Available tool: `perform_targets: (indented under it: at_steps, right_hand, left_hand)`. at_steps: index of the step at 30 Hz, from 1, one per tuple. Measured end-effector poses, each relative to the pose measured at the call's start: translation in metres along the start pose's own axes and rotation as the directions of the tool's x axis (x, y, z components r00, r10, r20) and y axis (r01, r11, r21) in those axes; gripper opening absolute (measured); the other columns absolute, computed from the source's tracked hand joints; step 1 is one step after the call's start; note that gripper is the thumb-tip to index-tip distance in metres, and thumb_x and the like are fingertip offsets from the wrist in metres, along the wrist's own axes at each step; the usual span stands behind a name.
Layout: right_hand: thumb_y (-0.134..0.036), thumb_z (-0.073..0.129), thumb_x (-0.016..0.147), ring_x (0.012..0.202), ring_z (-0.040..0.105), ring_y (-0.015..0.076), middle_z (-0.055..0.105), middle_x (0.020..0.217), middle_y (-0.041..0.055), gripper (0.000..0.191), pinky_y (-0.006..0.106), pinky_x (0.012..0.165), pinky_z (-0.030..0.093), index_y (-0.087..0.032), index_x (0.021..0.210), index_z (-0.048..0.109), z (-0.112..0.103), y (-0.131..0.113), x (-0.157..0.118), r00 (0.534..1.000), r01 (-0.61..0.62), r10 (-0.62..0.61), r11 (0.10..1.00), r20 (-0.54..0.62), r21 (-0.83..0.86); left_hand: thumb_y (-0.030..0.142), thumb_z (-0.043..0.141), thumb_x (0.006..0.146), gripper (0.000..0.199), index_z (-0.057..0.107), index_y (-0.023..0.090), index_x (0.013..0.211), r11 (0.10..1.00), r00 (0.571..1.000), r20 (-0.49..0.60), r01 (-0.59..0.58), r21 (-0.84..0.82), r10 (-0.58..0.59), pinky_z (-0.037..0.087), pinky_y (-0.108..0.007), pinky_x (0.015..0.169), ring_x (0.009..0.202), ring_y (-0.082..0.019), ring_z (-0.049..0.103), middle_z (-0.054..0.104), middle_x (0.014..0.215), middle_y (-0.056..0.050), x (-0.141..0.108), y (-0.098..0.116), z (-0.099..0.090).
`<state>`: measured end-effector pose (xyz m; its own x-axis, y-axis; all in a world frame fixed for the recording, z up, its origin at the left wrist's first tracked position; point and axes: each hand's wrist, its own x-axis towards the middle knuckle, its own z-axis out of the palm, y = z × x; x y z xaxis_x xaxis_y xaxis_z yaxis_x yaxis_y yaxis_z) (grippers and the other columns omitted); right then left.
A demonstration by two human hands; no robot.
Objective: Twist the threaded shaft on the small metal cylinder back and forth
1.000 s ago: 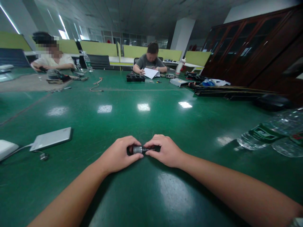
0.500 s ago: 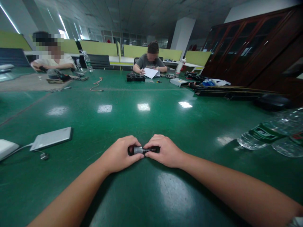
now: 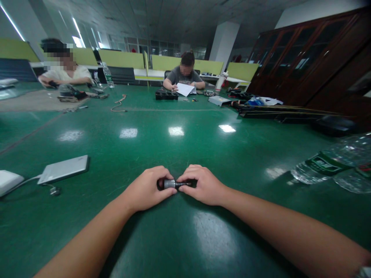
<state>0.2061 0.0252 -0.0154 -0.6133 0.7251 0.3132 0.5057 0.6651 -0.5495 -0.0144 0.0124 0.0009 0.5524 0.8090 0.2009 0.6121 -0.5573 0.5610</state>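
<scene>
The left hand (image 3: 149, 189) grips a silver cylinder (image 3: 169, 183); the right hand (image 3: 204, 186) pinches the dark ridged shaft (image 3: 182, 184) at its right end. Beyond the cylinder, green tabletop (image 3: 174, 150) runs broadly toward its far edge; a flat silver device (image 3: 63, 170) lies well left of the cylinder, a bottle (image 3: 321, 166) well right.

"What's over by the right edge?"

"2 clear bottles (image 3: 323, 164) with green labels, on the green table (image 3: 174, 148). Past them stands a dark wooden cabinet (image 3: 285, 73) with glass in its doors."

"And on the left?"

"A flat silvery device (image 3: 63, 169), with a white cable (image 3: 31, 179) between it and a white block (image 3: 8, 182). A thin cord (image 3: 118, 104) lies farther off."

"Who's sitting across the way?"

"2 people: a person in a light top (image 3: 81, 73), and a person in a grey shirt (image 3: 174, 76) with white paper (image 3: 184, 89) near a black tray (image 3: 166, 95). Yellow-green partitions (image 3: 121, 59) stand behind them."
</scene>
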Motion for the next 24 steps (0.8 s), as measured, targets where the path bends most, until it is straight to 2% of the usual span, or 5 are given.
perform_targets:
  at_steps: [24]
  right_hand:
    - [-0.018, 0.074, 0.075, 0.076, 0.061, 0.0179, 0.072, 0.076, 0.0027, 0.012, 0.034, 0.079, 0.044, -0.020, 0.087, 0.076, -0.0032, -0.0020, 0.0005, 1.000, -0.026, 0.026, 1.000, 0.002, -0.010]
  left_hand:
    - [0.030, 0.071, 0.081, 0.017, 0.065, 0.018, 0.091, 1.000, 1.000, 0.025, 0.011, 0.001, -0.011, 0.042, -0.027, 0.065, 0.072, -0.016, 0.057, 0.060, 0.079, 0.000, -0.0003, -0.0010, -0.0010]
